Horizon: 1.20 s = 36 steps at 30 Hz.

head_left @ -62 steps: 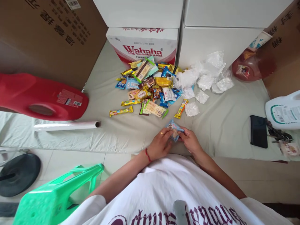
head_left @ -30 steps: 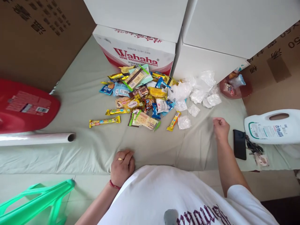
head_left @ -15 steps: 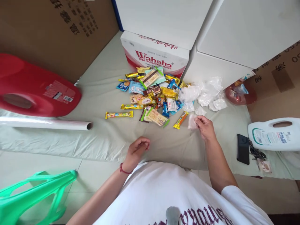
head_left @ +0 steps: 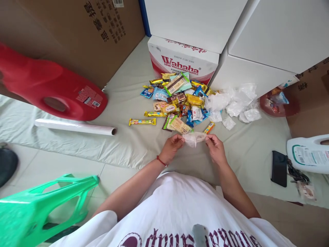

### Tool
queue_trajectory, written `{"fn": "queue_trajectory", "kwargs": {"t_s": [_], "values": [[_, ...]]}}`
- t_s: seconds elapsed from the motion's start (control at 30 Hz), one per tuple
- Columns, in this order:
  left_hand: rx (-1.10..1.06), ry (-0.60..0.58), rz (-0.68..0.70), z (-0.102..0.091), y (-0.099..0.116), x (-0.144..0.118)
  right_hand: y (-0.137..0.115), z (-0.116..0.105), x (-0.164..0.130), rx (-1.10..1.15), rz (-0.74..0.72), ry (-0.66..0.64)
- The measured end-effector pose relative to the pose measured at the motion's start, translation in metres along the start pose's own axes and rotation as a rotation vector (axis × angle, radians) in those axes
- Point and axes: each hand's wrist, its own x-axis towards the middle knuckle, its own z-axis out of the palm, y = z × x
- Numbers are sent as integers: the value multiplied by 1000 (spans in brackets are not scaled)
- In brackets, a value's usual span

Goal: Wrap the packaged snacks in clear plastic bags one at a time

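Note:
A thin, clear plastic bag point(head_left: 194, 139) is stretched between my two hands, just in front of a snack pile. My left hand point(head_left: 172, 148), with a red cord at its wrist, pinches the bag's left end. Its right end is pinched by my right hand point(head_left: 215, 148). Behind the bag lie wrapped snacks: a green-ended cracker packet point(head_left: 181, 125), a yellow-and-orange stick packet point(head_left: 209, 127) and a blue-and-white packet point(head_left: 197, 113). One yellow stick packet point(head_left: 142, 121) lies apart on the left. Several crumpled clear plastic bags point(head_left: 233, 104) sit right of the pile.
A white Wahaha carton point(head_left: 183, 61) stands behind the snacks. Left are a red jug point(head_left: 64, 89) and a film roll point(head_left: 74, 127). A black phone point(head_left: 279, 168), keys point(head_left: 296, 171) and a white detergent bottle point(head_left: 308, 156) lie right. A green stool point(head_left: 51, 202) stands on the floor.
My right hand has brought the plastic bag leftward and toward the middle. My left hand has moved up and taken hold of the bag's other end. The view has shifted slightly.

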Motion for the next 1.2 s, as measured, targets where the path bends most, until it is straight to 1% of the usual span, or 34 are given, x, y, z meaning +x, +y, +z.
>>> {"fn": "queue_trajectory", "kwargs": {"t_s": [0.07,0.17,0.23,0.3,0.33,0.4,0.47,0.5,0.57,0.63,0.7,0.77,0.8,0.83,0.9,0.93,1.0,1.1,1.2], "values": [[-91,7,13,-7,4,-2,0,-7,0,82,19,2],[-264,-2,-18,-15,12,-5,-3,-13,-3,270,133,-8],[-316,22,-56,-17,15,-4,-6,-14,-6,341,199,-14],[-277,33,-108,-15,14,-3,-7,-13,-9,382,237,-43],[-235,15,-140,-13,13,-3,-8,-11,-10,402,255,-70],[-150,-79,-202,-5,8,-3,-8,-9,-10,429,292,-130],[-73,-190,-213,3,4,-3,-7,-7,-9,421,273,-155],[-45,-221,-189,6,3,-3,-7,-7,-8,399,230,-144],[-49,-222,-127,11,2,-5,-7,-8,-6,346,110,-97],[-135,-193,-112,13,2,-6,-9,-10,-6,361,37,-83],[-234,-182,-120,14,2,-7,-12,-8,-7,469,73,-170],[-278,-155,-87,15,0,-7,-13,-5,-10,570,167,-315],[-278,-120,-55,15,-2,-6,-13,-3,-12,590,218,-374],[-262,-72,-18,14,-4,-4,-13,-2,-13,593,260,-407],[-193,27,40,10,-7,-2,-11,-2,-14,591,315,-390],[-147,60,53,7,-9,-1,-9,-3,-14,595,330,-364],[-59,82,58,-1,-8,0,-8,-9,-13,599,339,-331],[27,26,27,-15,-2,-1,-11,-16,-10,561,307,-331],[82,-124,-72,-27,7,-2,-18,-15,-9,568,267,-327]]}}
